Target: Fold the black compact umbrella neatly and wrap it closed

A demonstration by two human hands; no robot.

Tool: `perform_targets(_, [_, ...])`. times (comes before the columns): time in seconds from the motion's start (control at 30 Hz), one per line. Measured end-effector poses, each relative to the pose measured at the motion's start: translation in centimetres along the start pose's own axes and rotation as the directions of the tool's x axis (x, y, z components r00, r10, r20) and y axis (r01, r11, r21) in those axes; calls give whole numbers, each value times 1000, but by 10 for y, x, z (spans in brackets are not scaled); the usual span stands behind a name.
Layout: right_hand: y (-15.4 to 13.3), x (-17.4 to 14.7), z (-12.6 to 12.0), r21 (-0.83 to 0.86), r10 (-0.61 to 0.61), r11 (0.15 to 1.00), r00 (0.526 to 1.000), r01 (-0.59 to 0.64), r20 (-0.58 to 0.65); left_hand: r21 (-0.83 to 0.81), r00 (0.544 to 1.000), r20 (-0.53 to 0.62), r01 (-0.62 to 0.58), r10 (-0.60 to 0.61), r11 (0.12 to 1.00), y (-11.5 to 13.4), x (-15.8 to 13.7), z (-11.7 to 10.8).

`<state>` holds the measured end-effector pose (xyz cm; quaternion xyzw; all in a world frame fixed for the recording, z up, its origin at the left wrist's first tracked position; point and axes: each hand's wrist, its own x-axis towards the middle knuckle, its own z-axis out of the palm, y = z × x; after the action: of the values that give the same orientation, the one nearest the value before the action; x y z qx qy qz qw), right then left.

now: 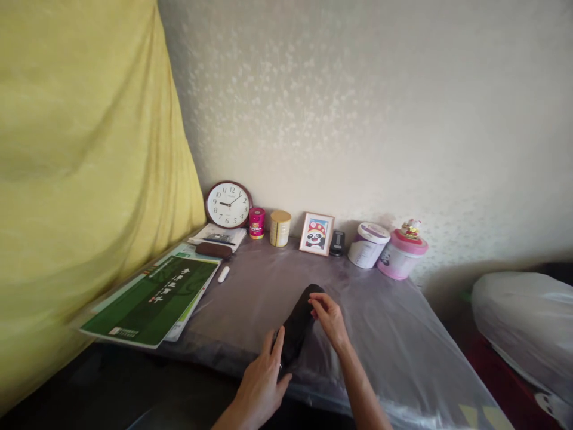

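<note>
Right hand (330, 318): fingertips drawn together at far end of long black soft-looking bundle (296, 327). Left hand (263, 375): fingers straight along near end; could not tell whether either gripped. Bundle lay by front edge of grey plastic-covered table (371, 334). Glossy green rectangular booklet (147, 301) lay along left edge; round brown-rimmed clock (229, 209) stood at back-left corner.

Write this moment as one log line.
black item: on table | left hand: at its left edge | right hand: at its far end | clock: back left
</note>
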<state>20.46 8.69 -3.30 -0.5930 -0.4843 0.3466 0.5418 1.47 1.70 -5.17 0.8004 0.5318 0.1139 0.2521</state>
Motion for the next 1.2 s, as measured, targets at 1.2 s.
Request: perform_targets(1.2, [52, -43, -80, -36, 95, 994, 985, -101, -141, -106, 992, -87, -104, 95, 989, -11, 2, 3])
